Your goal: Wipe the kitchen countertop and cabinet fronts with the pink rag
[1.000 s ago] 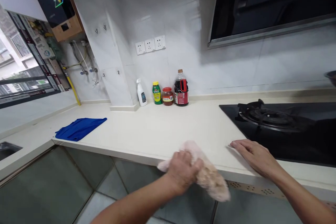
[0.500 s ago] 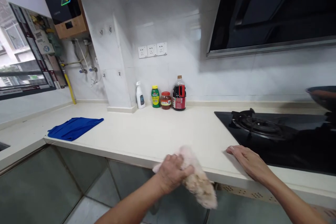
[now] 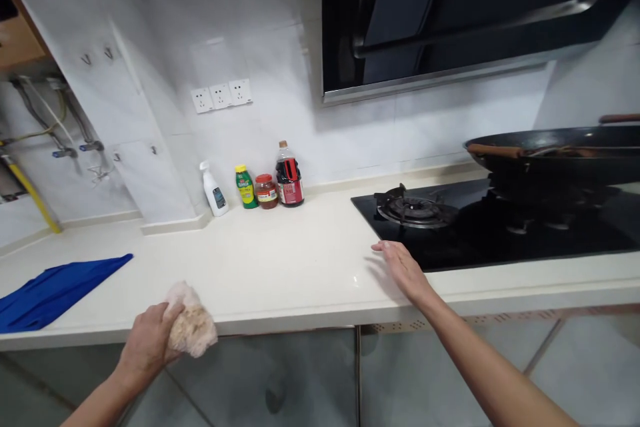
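A fluffy, pale pink cleaning cloth (image 3: 193,328) with yellowish-brown stains is bunched in my left hand (image 3: 149,340), its fingers closed round it at the front edge of the white countertop (image 3: 280,257). My right hand (image 3: 403,270) holds nothing; its fingers are stretched out over the counter beside the left corner of the black gas stove (image 3: 455,240). Whether that hand touches the surface I cannot tell. Left of the cloth lies a flat blue cloth (image 3: 60,290).
Along the wall stand a white spray bottle (image 3: 215,193), a green bottle with a yellow cap (image 3: 246,188), a red-lidded jar (image 3: 267,193) and a dark sauce bottle (image 3: 290,180). A wok (image 3: 565,157) sits on the stove's right side, under the black range hood (image 3: 450,13).
The view has swung to the right, showing the wok. My left hand has moved left along the counter edge with the cloth. My right hand's fingers now reach beside the stove corner.
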{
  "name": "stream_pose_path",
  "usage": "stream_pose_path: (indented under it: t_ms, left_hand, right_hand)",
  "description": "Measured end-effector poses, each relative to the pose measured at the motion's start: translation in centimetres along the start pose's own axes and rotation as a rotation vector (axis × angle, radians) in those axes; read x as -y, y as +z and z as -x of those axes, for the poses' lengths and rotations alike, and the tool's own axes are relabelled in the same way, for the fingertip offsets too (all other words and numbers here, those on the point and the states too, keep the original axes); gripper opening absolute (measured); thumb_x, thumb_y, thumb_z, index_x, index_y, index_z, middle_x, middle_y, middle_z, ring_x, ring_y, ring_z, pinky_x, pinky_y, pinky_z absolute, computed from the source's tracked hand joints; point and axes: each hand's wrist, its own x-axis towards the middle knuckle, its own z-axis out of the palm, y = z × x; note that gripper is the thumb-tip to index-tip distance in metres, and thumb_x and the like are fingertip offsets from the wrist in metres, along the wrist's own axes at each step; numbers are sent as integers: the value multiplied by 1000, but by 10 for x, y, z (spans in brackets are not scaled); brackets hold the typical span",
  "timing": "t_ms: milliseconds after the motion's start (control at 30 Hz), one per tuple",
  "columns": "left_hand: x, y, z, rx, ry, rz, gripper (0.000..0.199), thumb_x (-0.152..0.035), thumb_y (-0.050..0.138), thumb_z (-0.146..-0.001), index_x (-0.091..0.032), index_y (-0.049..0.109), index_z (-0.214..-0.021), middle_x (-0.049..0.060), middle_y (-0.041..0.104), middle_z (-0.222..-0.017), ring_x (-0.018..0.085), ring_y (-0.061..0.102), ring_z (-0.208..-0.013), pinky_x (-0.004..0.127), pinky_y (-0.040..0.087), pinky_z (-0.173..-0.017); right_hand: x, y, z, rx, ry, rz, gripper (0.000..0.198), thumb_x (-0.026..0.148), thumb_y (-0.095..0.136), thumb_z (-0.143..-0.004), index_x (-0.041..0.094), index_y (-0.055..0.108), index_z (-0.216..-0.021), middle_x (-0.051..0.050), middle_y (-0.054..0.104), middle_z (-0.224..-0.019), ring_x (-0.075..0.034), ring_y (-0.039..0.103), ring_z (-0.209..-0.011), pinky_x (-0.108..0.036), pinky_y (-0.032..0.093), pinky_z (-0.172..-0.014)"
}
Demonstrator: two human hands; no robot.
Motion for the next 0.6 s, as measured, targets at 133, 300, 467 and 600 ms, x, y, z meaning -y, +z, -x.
stream_pose_path:
  t_ms: [133,300,467,600]
  left_hand:
    - [-77,-9,-29,17,128,11,66,-31,80,-66,-26,55,-126,13,64,-120,32,60,-103,43,48,-89]
    - [-191,-27,-67,38,258,41,69,-33,86,-68,-25,55,-129,13,62,-118,31,59,-99,43,47,-83]
    - [-317,-42,-113,82,346,198,78,-40,87,-67,-26,50,-135,13,59,-119,32,56,-105,45,45,-85]
    - [-390,-56,-143,105,391,312,92,-41,93,-58,-23,48,-136,16,57,-123,34,54,-109,49,45,-90]
  right_hand:
    - [-3,0,-1,-24,21,-55,66,73,29,-98,24,73,-106,-9,63,-127,-27,56,-125,-46,34,-120]
    - [-3,1,0,-33,-10,-59,67,74,27,-98,25,72,-106,-9,64,-126,-28,55,-125,-48,35,-118]
    - [0,2,0,-30,-60,-57,66,73,28,-98,25,72,-102,-9,65,-120,-28,57,-122,-49,37,-116]
    - [10,-5,3,-90,-114,-44,63,70,28,-99,23,70,-98,-11,65,-116,-28,59,-116,-49,42,-111]
